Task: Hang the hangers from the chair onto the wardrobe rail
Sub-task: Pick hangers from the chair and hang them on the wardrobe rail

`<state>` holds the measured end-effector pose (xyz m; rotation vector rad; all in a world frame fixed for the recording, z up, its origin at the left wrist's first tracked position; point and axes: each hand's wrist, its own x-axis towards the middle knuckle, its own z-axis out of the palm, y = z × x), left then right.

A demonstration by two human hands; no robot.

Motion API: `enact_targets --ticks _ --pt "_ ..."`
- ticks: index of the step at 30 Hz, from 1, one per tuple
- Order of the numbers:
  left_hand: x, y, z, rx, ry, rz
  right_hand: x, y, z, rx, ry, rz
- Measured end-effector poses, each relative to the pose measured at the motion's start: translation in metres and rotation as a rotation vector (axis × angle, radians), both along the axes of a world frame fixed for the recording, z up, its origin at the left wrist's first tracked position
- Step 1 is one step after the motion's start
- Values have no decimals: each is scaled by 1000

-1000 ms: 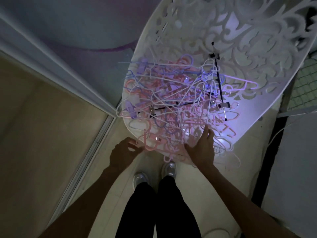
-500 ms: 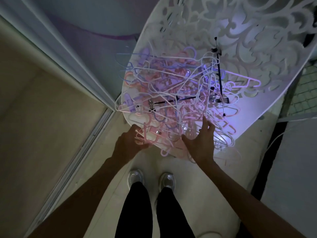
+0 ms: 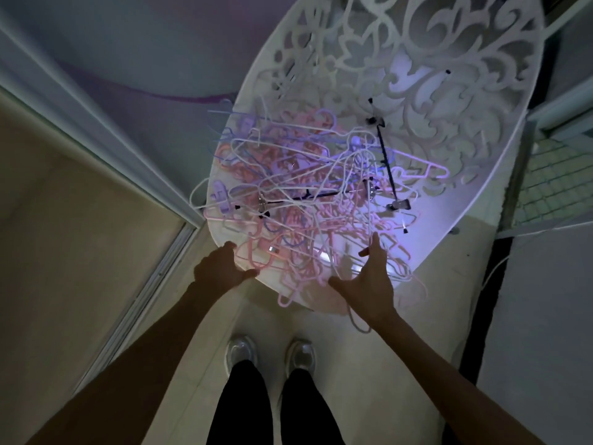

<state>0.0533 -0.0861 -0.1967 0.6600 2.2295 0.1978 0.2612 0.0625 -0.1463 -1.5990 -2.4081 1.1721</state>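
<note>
A white cut-out chair carries a tangled heap of hangers on its seat, hooks and bars pointing every way. The right hand reaches in, fingers spread over the near edge. The left hand pinches a pink hanger lying crosswise.

Both arms reach forward; left hand curled, right hand with fingers spread.

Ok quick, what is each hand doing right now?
Left hand: at the near edge of the hanger pile; grip cannot be told.
Right hand: open, fingers spread over the pile, holding nothing.
</note>
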Motion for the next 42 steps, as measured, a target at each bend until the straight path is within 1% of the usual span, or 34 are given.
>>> enact_targets --ticks 1,3,4,6,7,8,9,11,13,16,18,19,20,21,23,25,26,29,31,32,34,35,36,37,39,40,42 --pt "-3 7 8 -47 0 -34 2 4 3 -35 17 3" --pt "-9 24 31 -11 -4 -43 4 12 11 -180 59 -5" --pt "-12 35 45 70 -19 -21 5 17 16 -263 81 -18" --pt "-15 60 72 239 -155 52 6 26 28 -367 100 -31" --pt "-16 71 83 306 -258 110 8 30 36 -363 90 -27" --pt "-17 80 93 355 -340 173 9 36 45 -310 61 -18" --pt "-19 87 99 371 -353 209 11 41 54 -227 10 2" --pt "-25 93 103 326 -237 159 15 52 73 -90 -110 79" --pt "-27 92 104 268 -139 78 18 60 85 -20 -231 172" --pt "-19 99 103 294 -137 -22 18 67 94 -22 -272 234" --pt "-9 109 110 381 -204 90 20 70 92 -85 -232 201" --pt "-5 115 116 479 -306 221 21 72 89 -144 -183 155" --pt "-4 119 120 571 -361 349 23 72 85 -219 -115 97" --pt "-4 122 124 630 -363 435 25 71 81 -298 -46 37" --pt "-7 130 135 701 -388 513 30 69 74 -427 43 -37" --pt "-5 138 144 748 -427 506 32 67 69 -504 73 -61" --pt "-1 141 150 755 -447 477 31 67 67 -490 70 -75" --pt "10 154 164 746 -532 368 24 73 59 -343 53 -154" --pt "18 163 169 729 -565 317 17 78 57 -309 10 -183" --pt "21 170 171 728 -569 317 16 81 58 -315 -36 -157" --pt "21 180 166 744 -507 360 17 90 58 -392 -69 -75" --pt "19 182 159 750 -474 397 21 94 59 -466 -25 -75" --pt "16 186 150 743 -423 410 25 102 60 -561 43 -125" --pt "13 190 137 715 -354 378 31 109 61 -659 111 -205" --pt "12 198 114 571 -252 208 45 125 60 -800 208 -340" --pt "15 202 106 485 -231 129 52 132 60 -851 234 -386" --pt "21 207 99 390 -162 -3 63 141 59 -953 264 -450"
